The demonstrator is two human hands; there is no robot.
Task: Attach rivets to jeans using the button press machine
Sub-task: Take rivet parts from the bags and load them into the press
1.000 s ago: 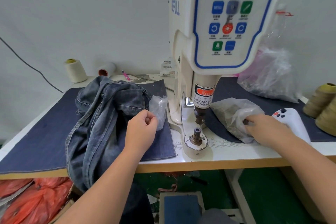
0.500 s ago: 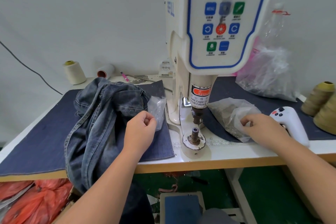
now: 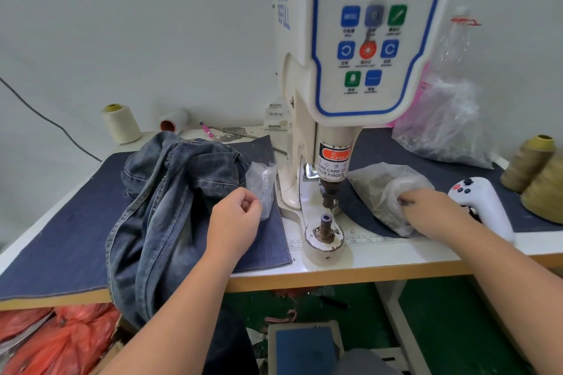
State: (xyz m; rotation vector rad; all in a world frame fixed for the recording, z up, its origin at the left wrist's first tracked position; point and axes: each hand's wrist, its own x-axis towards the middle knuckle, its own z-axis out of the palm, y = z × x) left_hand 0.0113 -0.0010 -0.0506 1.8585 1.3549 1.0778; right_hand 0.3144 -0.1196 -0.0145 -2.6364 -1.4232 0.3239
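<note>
- Left hand, centre of frame: fingers curled inward, thumb meeting fingertips at the edge of a small clear bag. Cannot tell whether it pinches a rivet, the bag, or nothing.
- Right hand, right of centre: fingers buried in the mouth of a crumpled plastic bag, curled into the film. Any piece held is hidden (likely fishing for rivet parts).
- Jeans lie bunched at left of centre on the denim mat, one leg hanging over the table edge. They are beside the press, not under it.
- Button press machine fills upper centre. Lower die is bare; the punch above it sits close.
- Risk: small rivets slipping from blind fingertips and rolling off the table, since neither hand is watched closely.
- Risk: loose bag film near the die on both sides could get drawn under the punch.
- Risk: fingers near the die while loading; the warning label says as much. A pedal at bottom centre could fire the press on an early foot tap.
- Risk: hanging jean weight may drag the cloth off position once placed, setting the rivet off-mark.
</note>
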